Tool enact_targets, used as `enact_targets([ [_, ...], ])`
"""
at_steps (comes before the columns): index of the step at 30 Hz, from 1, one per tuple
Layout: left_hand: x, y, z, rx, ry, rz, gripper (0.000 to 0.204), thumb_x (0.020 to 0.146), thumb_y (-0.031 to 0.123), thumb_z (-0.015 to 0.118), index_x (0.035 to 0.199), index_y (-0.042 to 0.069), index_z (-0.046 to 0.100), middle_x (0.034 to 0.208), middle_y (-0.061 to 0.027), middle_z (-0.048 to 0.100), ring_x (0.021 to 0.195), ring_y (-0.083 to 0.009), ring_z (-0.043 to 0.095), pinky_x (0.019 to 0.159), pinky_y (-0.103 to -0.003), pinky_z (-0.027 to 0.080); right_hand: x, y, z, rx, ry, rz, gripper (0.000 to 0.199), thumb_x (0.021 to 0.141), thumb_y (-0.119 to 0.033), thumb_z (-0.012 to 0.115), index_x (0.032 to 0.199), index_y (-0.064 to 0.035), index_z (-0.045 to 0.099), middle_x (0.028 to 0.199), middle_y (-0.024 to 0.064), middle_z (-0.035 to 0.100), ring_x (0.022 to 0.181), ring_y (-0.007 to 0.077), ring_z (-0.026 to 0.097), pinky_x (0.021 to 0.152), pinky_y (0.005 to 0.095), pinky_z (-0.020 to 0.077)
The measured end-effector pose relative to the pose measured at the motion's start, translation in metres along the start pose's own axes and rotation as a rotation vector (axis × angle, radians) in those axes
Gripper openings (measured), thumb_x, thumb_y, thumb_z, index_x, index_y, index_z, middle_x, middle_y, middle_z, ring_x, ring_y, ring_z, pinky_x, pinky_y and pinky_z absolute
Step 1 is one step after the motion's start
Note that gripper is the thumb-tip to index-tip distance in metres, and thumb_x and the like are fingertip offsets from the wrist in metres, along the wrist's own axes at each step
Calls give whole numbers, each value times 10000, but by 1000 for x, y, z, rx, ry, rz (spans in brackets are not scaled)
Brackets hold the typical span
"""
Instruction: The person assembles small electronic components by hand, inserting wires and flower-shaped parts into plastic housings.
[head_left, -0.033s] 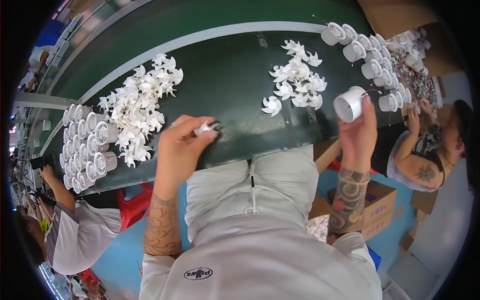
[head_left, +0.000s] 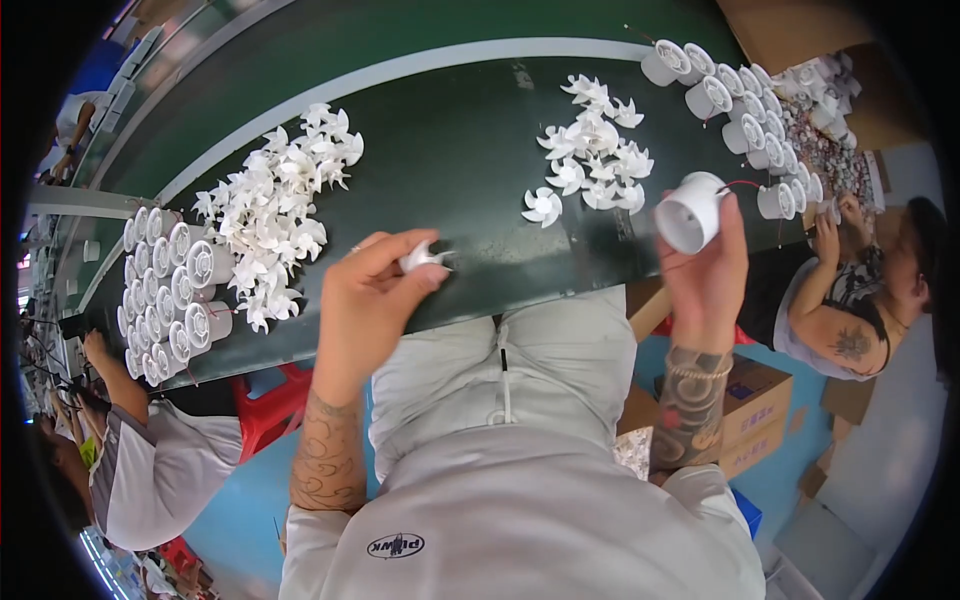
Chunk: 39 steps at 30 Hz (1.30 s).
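Between the thumb and fingers of my left hand (head_left: pixel 365 305) is a small white fan blade (head_left: pixel 422 257), held just above the dark green table (head_left: pixel 440 140). Out to the right, my right hand (head_left: pixel 706 275) grips a white round cup-shaped housing (head_left: pixel 690 215), tilted so its hollow open end faces left and towards me. A thin red wire sticks out from the housing's far side. Nearest to my left hand lies a big heap of white fan blades (head_left: pixel 275 210). A smaller group of the same blades (head_left: pixel 590 150) lies left of the housing and farther away.
Rows of white housings with wires (head_left: pixel 165 290) stand at the table's left end. More housings (head_left: pixel 745 110) stand at the far right, beside a pile of small parts (head_left: pixel 825 130). One person (head_left: pixel 170 460) sits at the left, another (head_left: pixel 850 310) at the right. A cardboard box (head_left: pixel 755 410) is below.
My right hand has shifted slightly left with the housing, whose open end now shows more. My left hand has moved slightly right, and the fan blade in it has turned.
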<state>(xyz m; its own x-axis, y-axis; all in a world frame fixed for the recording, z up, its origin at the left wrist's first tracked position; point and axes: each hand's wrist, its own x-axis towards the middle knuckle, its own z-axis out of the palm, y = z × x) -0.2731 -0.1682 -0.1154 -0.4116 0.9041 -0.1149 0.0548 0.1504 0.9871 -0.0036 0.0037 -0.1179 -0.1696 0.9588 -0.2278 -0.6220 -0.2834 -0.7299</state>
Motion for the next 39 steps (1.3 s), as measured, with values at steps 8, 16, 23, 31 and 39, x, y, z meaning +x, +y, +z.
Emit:
enact_targets([
  [8, -3, 38, 55, 63, -191, 586, 232, 732, -35, 744, 961, -5, 723, 1106, -139, 633, 949, -222, 619, 804, -321, 513, -76, 41, 63, 271, -206, 540, 456, 994, -461, 466, 1206, -69, 563, 1112, 115, 641, 961, 253, 650, 760, 363, 558],
  [16, -13, 26, 53, 212, -49, 787, 226, 662, 34, 803, 871, 45, 718, 1084, -108, 664, 903, -285, 659, 709, -340, 563, -93, 43, 67, 188, -192, 563, 476, 995, -468, 469, 1225, -62, 562, 1128, 93, 639, 1030, 228, 628, 841, 357, 526],
  [23, -17, 21, 56, 31, -1, 717, 183, 647, 11, 820, 756, 8, 673, 1060, -143, 679, 881, -287, 681, 694, -332, 576, -99, 48, 67, 147, -243, 462, 478, 994, -459, 479, 1229, -50, 558, 1140, 86, 634, 1035, 221, 616, 865, 368, 507],
  [31, -20, 22, 55, -28, -31, 633, 258, 687, 7, 829, 739, 19, 576, 1028, -186, 668, 907, -266, 688, 732, -315, 586, -97, 49, 60, 105, -263, 467, 504, 992, -458, 481, 1243, -24, 533, 1149, 111, 620, 1029, 237, 616, 862, 377, 508],
  [39, -14, 16, 49, -48, -40, 582, 320, 659, 41, 850, 748, 41, 543, 1040, -146, 647, 850, -227, 677, 706, -322, 565, -106, 53, 59, -8, -264, 266, 552, 984, -463, 489, 1266, 12, 498, 1127, 162, 615, 1041, 252, 612, 874, 390, 506],
])
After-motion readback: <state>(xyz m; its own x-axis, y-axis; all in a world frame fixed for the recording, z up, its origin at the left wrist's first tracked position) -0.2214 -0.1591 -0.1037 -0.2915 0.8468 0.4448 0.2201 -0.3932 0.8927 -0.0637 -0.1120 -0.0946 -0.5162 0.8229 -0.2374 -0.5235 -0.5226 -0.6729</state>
